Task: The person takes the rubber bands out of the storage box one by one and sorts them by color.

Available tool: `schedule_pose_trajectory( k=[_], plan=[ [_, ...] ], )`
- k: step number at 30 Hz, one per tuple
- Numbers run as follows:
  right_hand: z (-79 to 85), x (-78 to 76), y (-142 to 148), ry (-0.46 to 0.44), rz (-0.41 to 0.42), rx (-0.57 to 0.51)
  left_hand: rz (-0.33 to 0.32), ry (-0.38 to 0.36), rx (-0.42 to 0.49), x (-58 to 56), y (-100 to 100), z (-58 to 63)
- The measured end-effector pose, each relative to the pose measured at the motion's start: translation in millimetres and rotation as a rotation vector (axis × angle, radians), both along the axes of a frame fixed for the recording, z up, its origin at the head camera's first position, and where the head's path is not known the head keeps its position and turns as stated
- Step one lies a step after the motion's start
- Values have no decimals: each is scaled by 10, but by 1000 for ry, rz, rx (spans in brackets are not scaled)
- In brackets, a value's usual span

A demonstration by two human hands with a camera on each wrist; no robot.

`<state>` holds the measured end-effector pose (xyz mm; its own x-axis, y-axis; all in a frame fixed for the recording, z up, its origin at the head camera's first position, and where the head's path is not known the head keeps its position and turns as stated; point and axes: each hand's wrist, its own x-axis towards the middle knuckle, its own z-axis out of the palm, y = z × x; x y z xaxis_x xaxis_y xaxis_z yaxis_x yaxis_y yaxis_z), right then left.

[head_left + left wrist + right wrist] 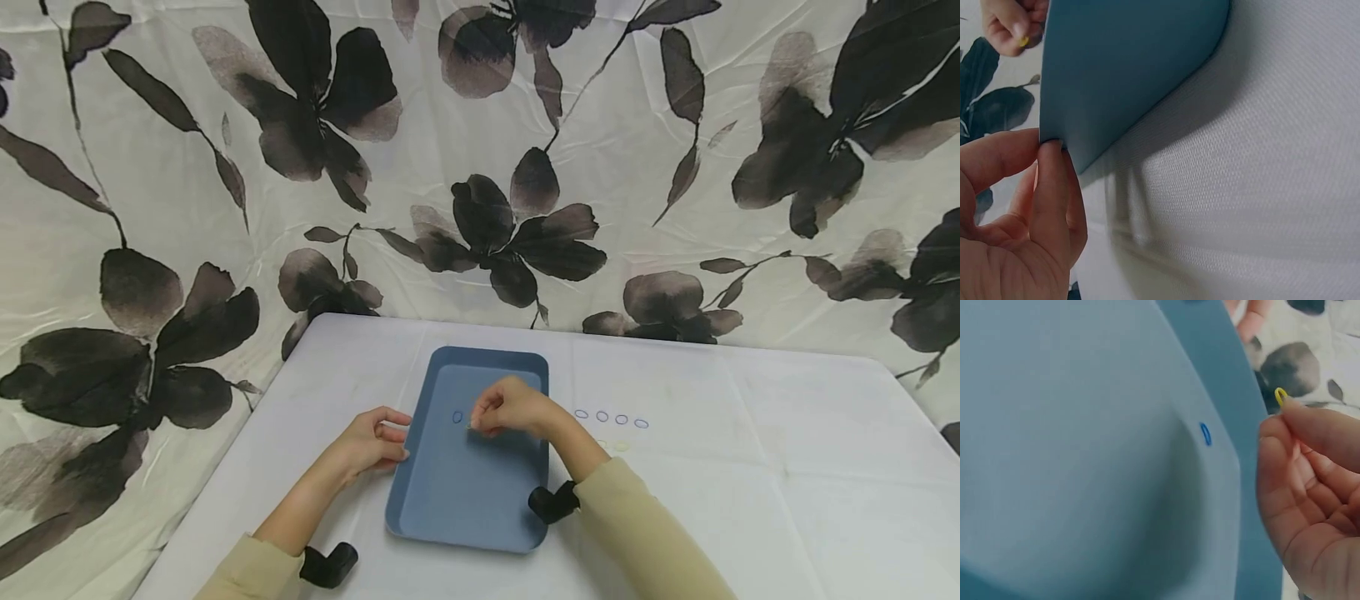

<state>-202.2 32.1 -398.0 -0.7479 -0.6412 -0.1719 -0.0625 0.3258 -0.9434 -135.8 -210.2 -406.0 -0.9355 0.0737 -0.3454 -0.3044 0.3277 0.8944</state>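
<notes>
My right hand (510, 407) is over the blue tray (465, 508), pinching a small yellow ring (1280, 396) between thumb and index finger. On the tray floor lies one blue ring (1205, 434), just left of that hand in the head view. My left hand (369, 443) is at the tray's left side. In the left wrist view its thumb and fingers pinch the tray's rim (1054, 81).
Right of the tray, a row of several blue rings (621, 419) lies on the white tabletop (750, 500). Yellow rings (622, 447) lie just in front of them, partly behind the right forearm. A flower-printed cloth (487, 125) hangs behind the table.
</notes>
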Motion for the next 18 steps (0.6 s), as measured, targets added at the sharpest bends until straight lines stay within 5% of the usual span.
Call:
schedule_pose_trajectory(
  k=[18],
  plan=[
    [205,-87,767,-48,-155,-22,8,-16,2,-37,1,3]
  ],
)
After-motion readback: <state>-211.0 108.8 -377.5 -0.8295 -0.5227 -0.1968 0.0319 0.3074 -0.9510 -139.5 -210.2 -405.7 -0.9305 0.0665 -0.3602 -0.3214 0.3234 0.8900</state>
